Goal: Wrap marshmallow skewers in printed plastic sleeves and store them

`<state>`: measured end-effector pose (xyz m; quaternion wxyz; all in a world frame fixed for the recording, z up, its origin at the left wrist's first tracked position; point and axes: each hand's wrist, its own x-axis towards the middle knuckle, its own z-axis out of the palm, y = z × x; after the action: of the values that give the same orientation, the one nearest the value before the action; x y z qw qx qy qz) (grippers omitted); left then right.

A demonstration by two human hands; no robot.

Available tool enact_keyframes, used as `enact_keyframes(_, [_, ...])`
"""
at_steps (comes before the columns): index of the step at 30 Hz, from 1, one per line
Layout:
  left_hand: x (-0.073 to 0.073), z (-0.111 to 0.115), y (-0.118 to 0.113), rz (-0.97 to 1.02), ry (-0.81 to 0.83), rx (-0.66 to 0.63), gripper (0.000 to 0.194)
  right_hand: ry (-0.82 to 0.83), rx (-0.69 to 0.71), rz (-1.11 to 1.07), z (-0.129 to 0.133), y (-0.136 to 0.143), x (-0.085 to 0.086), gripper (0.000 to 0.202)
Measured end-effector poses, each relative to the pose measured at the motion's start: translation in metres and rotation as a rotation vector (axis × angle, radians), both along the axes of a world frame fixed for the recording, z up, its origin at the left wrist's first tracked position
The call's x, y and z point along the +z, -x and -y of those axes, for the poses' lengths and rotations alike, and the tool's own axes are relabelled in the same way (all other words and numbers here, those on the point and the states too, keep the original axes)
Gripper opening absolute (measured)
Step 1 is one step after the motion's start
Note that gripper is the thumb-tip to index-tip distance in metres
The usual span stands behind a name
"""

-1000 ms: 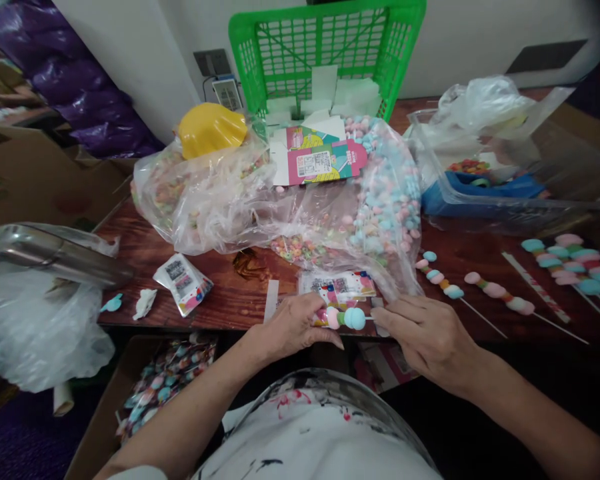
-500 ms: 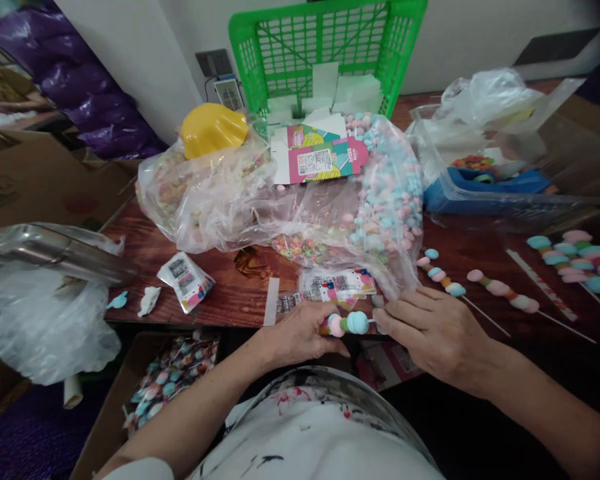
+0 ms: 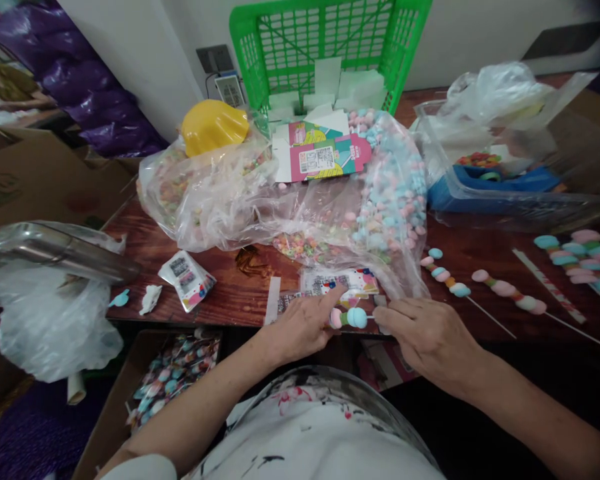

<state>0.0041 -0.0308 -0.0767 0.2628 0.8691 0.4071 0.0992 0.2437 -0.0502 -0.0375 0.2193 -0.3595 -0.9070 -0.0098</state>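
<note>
At the table's front edge, a candy skewer (image 3: 356,318) with pink, green and blue pieces lies level between my hands. My right hand (image 3: 420,333) pinches its white stick beside the blue end. My left hand (image 3: 300,327) is at the skewer's other end, its fingers hiding the pieces there, the index finger stretched toward the printed wrappers (image 3: 365,281). Whether the left fingers grip the candy is hard to see. More skewers (image 3: 445,275) lie to the right of my right hand. Behind both hands is a clear bag of pink and blue candies (image 3: 393,193).
A green basket (image 3: 325,33) stands at the back, a clear bin (image 3: 510,197) at the right. A steel flask (image 3: 65,250) and a wrapper stack (image 3: 185,280) are at the left. Below the table edge sits a box of wrapped skewers (image 3: 175,373).
My left hand has shifted over the skewer, with its index finger now extended away from me. My right hand still pinches the stick. The view has moved slightly.
</note>
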Motion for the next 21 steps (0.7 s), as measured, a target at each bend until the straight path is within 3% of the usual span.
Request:
enact_keyframes(5, [0.005,-0.003,-0.006,0.028,-0.104,-0.110,0.083,0.163,-0.031,-0.047,0.002,-0.002,-0.006,0.028])
enact_keyframes(9, [0.024,-0.012,0.004,0.015,-0.081,-0.057,0.115,0.081,-0.050,-0.156,0.004,-0.011,-0.006,0.025])
enact_keyframes(12, [0.038,-0.022,0.018,-0.067,0.019,-0.035,0.120,0.034,-0.034,-0.198,0.006,-0.015,-0.008,0.025])
enact_keyframes(16, [0.049,-0.034,0.030,-0.101,0.154,-0.075,0.107,-0.026,0.011,-0.220,0.007,-0.017,-0.011,0.030])
enact_keyframes(21, [0.055,-0.039,0.027,-0.030,0.395,-0.133,0.067,-0.151,0.068,-0.197,0.008,-0.018,-0.002,0.034])
